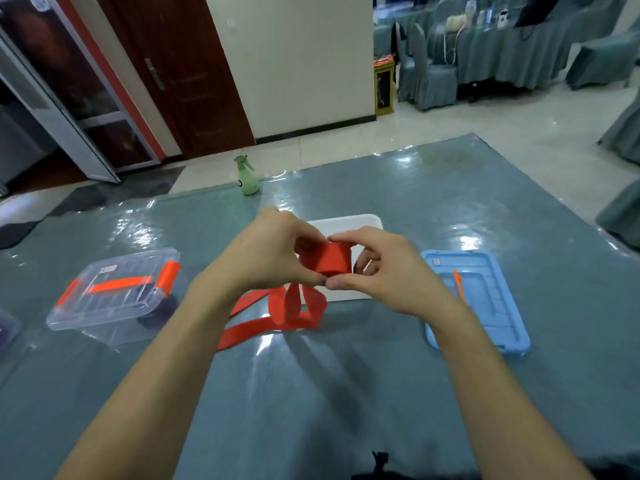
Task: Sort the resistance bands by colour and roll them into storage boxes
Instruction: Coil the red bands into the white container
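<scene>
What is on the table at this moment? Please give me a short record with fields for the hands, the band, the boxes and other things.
left hand: pinches the rolled part of the red band
right hand: pinches the same roll from the other side
band state: partly rolled and held above the table; the loose end lies in loops below
clear box: on the left, lid on, orange latches
blue lid: on the right, lying flat
white tray: behind the hands
spray bottle: green, at the far edge

Both hands raised over the white tray (360,221), left hand (266,252) and right hand (388,271) pinching a half-rolled red band (327,259), tail trailing below the tray, clear box (110,296) left of it, blue lid (485,299) right, perhaps a spray bottle (247,176) beyond
</scene>
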Action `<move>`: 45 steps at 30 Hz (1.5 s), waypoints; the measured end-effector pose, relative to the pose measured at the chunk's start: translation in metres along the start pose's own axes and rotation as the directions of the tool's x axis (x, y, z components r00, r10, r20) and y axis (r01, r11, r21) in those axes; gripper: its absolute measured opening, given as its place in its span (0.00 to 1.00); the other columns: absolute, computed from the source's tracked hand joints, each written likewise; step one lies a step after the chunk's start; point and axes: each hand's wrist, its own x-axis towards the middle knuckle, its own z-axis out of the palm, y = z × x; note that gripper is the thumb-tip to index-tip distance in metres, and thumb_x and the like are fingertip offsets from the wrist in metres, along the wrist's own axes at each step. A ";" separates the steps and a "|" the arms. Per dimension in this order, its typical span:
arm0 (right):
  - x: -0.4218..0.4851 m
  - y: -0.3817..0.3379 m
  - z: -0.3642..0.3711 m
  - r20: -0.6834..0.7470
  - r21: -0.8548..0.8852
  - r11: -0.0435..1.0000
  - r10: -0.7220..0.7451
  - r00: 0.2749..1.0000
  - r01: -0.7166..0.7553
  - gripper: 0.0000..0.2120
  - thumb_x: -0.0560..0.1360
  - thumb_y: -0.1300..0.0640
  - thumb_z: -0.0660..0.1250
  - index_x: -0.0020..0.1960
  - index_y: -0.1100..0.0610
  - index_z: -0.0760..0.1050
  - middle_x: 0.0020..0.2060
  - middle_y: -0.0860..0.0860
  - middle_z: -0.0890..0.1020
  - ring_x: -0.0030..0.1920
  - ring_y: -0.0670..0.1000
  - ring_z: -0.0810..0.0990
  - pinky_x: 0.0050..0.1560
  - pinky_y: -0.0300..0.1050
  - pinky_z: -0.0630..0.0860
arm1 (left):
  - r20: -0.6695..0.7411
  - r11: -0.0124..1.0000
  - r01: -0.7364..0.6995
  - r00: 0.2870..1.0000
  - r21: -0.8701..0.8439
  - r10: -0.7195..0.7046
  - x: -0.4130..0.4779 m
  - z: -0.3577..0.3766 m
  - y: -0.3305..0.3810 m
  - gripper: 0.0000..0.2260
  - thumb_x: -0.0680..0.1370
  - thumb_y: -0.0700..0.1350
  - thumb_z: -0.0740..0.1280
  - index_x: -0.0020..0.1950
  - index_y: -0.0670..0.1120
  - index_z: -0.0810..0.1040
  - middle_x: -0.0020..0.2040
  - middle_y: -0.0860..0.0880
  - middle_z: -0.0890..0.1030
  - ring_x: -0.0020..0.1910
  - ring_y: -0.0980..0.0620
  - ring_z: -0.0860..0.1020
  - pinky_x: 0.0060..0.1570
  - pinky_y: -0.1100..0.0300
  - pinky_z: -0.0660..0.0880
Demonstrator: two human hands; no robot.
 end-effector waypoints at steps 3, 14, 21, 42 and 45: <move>0.003 -0.002 0.008 0.012 -0.045 0.998 -0.033 0.999 0.034 0.19 0.72 0.49 0.84 0.61 0.49 0.84 0.50 0.45 0.80 0.39 0.47 0.78 0.45 0.41 0.75 | 0.089 0.992 -0.029 0.996 0.126 0.018 0.007 -0.003 0.003 0.21 0.64 0.60 0.79 0.53 0.51 0.90 0.42 0.50 0.89 0.44 0.51 0.87 0.52 0.51 0.84; 0.007 0.005 0.001 -0.106 0.569 0.820 0.002 0.994 0.059 0.23 0.74 0.58 0.80 0.65 0.66 0.80 0.51 0.61 0.85 0.38 0.58 0.84 0.43 0.52 0.81 | -0.069 0.712 0.036 0.991 -0.702 -0.118 -0.003 0.011 -0.017 0.25 0.60 0.50 0.88 0.55 0.61 0.90 0.52 0.50 0.91 0.54 0.50 0.90 0.57 0.60 0.84; 0.009 0.000 0.000 0.057 0.098 0.995 0.028 0.998 -0.033 0.33 0.66 0.41 0.85 0.68 0.40 0.78 0.57 0.39 0.83 0.41 0.49 0.86 0.44 0.40 0.82 | 0.064 0.982 0.085 0.995 -0.166 -0.076 0.005 -0.018 -0.011 0.34 0.61 0.50 0.90 0.61 0.57 0.77 0.46 0.56 0.90 0.47 0.60 0.88 0.51 0.61 0.85; 0.020 0.007 0.011 0.065 0.597 0.802 -0.015 0.998 -0.027 0.22 0.77 0.57 0.79 0.68 0.57 0.78 0.58 0.49 0.85 0.49 0.64 0.90 0.55 0.58 0.86 | -0.116 0.857 0.046 0.986 -0.514 -0.123 0.000 -0.007 -0.031 0.23 0.64 0.45 0.89 0.57 0.48 0.90 0.47 0.51 0.91 0.49 0.51 0.90 0.55 0.59 0.85; 0.019 0.004 0.008 0.049 0.296 0.954 0.032 0.998 -0.045 0.32 0.67 0.41 0.85 0.69 0.39 0.78 0.60 0.40 0.82 0.39 0.54 0.88 0.43 0.47 0.83 | -0.071 0.972 0.042 0.996 -0.230 -0.060 0.000 -0.013 -0.027 0.20 0.65 0.45 0.89 0.55 0.48 0.91 0.43 0.54 0.90 0.45 0.58 0.89 0.53 0.60 0.85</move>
